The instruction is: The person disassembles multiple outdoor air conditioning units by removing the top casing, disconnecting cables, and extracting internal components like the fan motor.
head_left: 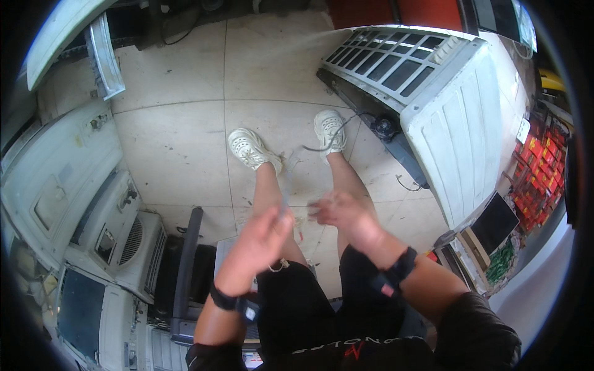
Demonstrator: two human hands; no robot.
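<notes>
My left hand is closed in front of my knees. A thin, pale, see-through strip sticks up from its fingers; motion blurs it, so I cannot make out its kind. My right hand hovers just to the right, apart from the left one. Its fingers point toward the left hand and are smeared by motion, so whether they pinch anything is unclear. Beyond both hands, a dark cable runs over my right shoe to a small black motor by a white air-conditioner casing.
The casing's grille leans at the far right. Old air-conditioner units and a panel stack up on the left. Beside my left arm is a dark chair armrest. Red packages and a black flat panel lie at the right.
</notes>
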